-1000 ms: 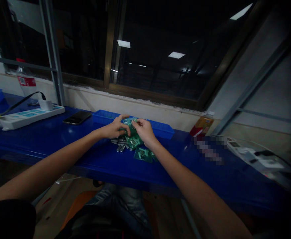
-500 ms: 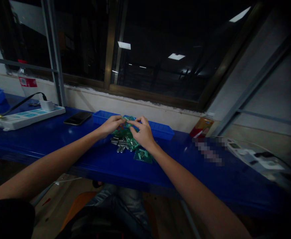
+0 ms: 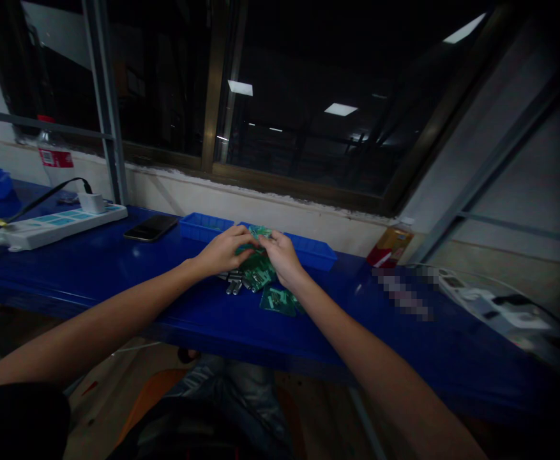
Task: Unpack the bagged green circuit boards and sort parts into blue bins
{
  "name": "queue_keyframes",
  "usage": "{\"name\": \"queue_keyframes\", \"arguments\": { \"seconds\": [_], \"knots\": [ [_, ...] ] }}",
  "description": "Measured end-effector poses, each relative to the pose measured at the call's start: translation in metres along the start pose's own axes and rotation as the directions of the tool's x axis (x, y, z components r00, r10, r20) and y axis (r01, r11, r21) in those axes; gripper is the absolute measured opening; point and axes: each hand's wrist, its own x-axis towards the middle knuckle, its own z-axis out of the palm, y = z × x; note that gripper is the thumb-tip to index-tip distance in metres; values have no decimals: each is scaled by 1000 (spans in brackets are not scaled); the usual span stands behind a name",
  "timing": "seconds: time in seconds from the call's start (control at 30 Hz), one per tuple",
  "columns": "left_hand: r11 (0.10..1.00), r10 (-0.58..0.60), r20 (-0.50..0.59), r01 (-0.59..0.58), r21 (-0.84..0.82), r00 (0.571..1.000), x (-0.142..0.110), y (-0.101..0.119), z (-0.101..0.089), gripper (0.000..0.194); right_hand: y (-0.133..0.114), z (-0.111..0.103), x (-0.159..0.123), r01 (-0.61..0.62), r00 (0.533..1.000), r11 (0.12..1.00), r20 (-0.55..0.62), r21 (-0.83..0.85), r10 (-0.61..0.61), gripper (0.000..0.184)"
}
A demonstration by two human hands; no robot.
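A small green see-through plastic bag (image 3: pixel 260 231) is between my hands, above the blue table. My right hand (image 3: pixel 282 257) grips it from the right, thumb and fingers closed on it. On its left side, my left hand (image 3: pixel 228 252) is curled with its fingertips at the bag; its exact grip is partly hidden. Below lie more green bags (image 3: pixel 278 299) with small parts inside. Several loose silvery metal cylinders (image 3: pixel 234 282) rest beside them, partly covered by my left hand.
Blue plastic bins (image 3: pixel 311 250) line the wall behind my hands. A phone (image 3: pixel 151 227), a white power strip (image 3: pixel 59 225) and a bottle (image 3: pixel 55 156) are at the left. To the right stand a red and gold carton (image 3: pixel 389 246) and another power strip (image 3: pixel 495 303).
My left hand has moved slightly right and down, its thumb now lower. My right hand has turned, its fingers now folded at the bag instead of stretched leftward.
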Motion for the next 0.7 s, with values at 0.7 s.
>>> {"name": "queue_keyframes", "arguments": {
  "seconds": [0.7],
  "knots": [
    [976, -215, -141, 217, 2, 966, -1, -5, -2, 24, 1, -4, 3, 32, 999, 966, 42, -255, -22, 33]
  ]
}}
